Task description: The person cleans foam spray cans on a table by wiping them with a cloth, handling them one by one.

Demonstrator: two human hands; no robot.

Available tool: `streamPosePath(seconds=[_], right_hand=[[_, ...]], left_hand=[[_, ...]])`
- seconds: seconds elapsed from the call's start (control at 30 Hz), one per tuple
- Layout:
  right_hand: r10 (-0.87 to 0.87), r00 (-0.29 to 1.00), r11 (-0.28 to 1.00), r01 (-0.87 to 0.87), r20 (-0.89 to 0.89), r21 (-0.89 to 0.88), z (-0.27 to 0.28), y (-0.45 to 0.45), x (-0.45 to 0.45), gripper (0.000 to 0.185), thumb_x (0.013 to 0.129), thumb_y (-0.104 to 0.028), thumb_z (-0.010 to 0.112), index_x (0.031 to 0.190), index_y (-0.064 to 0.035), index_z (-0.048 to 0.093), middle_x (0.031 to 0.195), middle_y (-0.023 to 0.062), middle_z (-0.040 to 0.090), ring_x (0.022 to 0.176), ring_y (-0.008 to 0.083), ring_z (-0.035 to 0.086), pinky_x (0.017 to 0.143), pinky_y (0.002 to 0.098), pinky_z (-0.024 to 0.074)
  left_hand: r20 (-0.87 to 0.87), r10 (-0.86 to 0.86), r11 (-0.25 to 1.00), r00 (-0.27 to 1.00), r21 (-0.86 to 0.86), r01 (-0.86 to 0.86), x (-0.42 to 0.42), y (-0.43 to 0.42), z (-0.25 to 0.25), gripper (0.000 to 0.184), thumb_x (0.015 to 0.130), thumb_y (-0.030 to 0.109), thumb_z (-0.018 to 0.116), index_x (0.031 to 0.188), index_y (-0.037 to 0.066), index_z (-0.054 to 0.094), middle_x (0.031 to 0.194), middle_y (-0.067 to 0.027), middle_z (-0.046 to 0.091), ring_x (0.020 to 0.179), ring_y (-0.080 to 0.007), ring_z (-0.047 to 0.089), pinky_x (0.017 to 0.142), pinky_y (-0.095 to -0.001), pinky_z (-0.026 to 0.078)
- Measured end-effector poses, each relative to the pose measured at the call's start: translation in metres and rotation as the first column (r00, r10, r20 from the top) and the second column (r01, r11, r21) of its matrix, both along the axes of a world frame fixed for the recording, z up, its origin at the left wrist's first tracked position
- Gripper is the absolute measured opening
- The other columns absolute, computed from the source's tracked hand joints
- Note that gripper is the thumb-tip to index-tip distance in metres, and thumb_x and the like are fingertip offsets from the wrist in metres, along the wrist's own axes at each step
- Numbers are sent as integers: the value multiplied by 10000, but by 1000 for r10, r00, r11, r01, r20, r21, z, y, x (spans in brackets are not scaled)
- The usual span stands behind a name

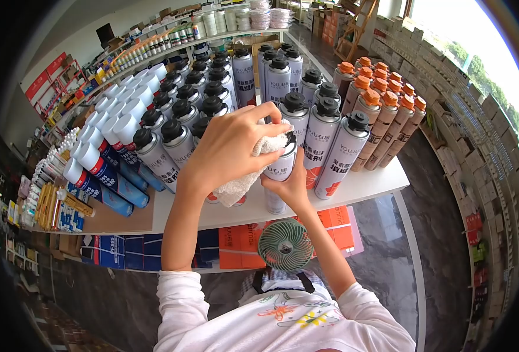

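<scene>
My left hand (231,138) is closed on a white cloth (242,178), pressing it against the black top of a spray foam can. That can (280,169), white with grey lettering, is gripped around its body by my right hand (293,186). Right beside it, more white foam cans with black caps (343,154) stand upright on the white table (377,186). Behind my left hand are rows of the same black-capped cans (183,110). My left fingers and the cloth hide part of the held can's top.
Orange-capped brown cans (383,117) stand at the table's right end. White-capped blue cans (104,182) fill the left side. A round green fan (285,244) is in front of my body, near orange boxes (240,246) below the tabletop. Stocked shelves (477,129) line the right.
</scene>
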State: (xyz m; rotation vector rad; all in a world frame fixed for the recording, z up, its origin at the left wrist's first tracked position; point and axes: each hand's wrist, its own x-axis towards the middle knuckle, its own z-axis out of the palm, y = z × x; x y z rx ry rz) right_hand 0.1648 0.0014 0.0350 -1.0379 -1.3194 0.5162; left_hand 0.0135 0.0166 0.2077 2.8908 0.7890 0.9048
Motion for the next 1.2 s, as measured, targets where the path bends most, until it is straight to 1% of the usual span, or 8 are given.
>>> streamPosePath(seconds=[0.27, 0.4, 0.47, 0.6, 0.73, 0.97, 1.03, 1.2], right_hand=[[42, 999, 999, -42, -8, -6, 0, 0, 1, 788, 655, -145, 859, 1282, -22, 399, 1105, 171, 661, 995, 239, 687, 831, 371, 557], [40, 999, 999, -40, 2, 25, -5, 3, 1, 895, 654, -168, 869, 1389, -51, 373, 1154, 182, 660, 1043, 299, 689, 866, 397, 552], [38, 999, 999, -38, 10, -4, -2, 0, 1, 905, 653, -176, 874, 1398, -53, 373, 1165, 183, 660, 1045, 304, 689, 870, 400, 551], [38, 999, 999, -38, 1, -11, -4, 1, 1, 909, 663, -187, 879, 1403, -51, 368, 1172, 202, 661, 1062, 335, 687, 874, 407, 546], [41, 999, 999, -41, -3, -8, -6, 3, 1, 920, 667, -193, 885, 1409, -51, 360, 1177, 209, 660, 1063, 344, 686, 875, 411, 543], [43, 999, 999, -43, 2, 8, -3, 1, 1, 918, 667, -188, 881, 1409, -48, 358, 1164, 212, 660, 1054, 342, 689, 870, 405, 546], [45, 999, 999, -45, 3, -1, -1, 0, 1, 910, 667, -184, 877, 1404, -47, 361, 1156, 212, 661, 1047, 340, 692, 865, 405, 549], [30, 999, 1000, -30, 11, 5, -2, 1, 1, 894, 662, -175, 865, 1394, -48, 368, 1136, 205, 664, 1019, 337, 701, 839, 411, 561]], left_hand=[[-8, 19, 983, 1000, 185, -17, 0, -12, -15, 378, 726, 119, 792, 1103, 118, 754, 1050, 6, 672, 896, -215, 655, 742, -350, 559], [140, 29, 961, 990, 268, -66, 2, -17, -32, 366, 717, 89, 794, 1080, 99, 758, 1016, -14, 685, 873, -219, 655, 732, -347, 557], [248, 97, 965, 964, 212, -152, 5, -23, -36, 313, 735, 78, 788, 1047, 90, 763, 1015, -10, 686, 858, -226, 661, 729, -348, 556], [404, 133, 981, 905, 76, -178, 7, -23, -48, 268, 771, 78, 785, 1035, 44, 756, 992, -48, 686, 863, -232, 678, 767, -342, 547], [430, 186, 974, 883, 36, -222, 11, -29, -48, 277, 787, 84, 783, 1054, 21, 748, 989, -73, 689, 858, -244, 689, 777, -345, 536], [394, 261, 959, 881, 1, -284, 14, -29, -43, 309, 813, 186, 767, 1078, 30, 736, 989, -54, 668, 865, -248, 682, 753, -360, 547], [317, 269, 963, 910, -123, -241, 11, -30, -33, 350, 810, 166, 780, 1120, 13, 725, 1012, -74, 678, 887, -258, 701, 783, -342, 534], [216, 184, 974, 959, -170, -148, 2, -15, -21, 384, 806, 193, 786, 1157, 51, 722, 1042, -66, 651, 887, -261, 692, 800, -354, 535]])
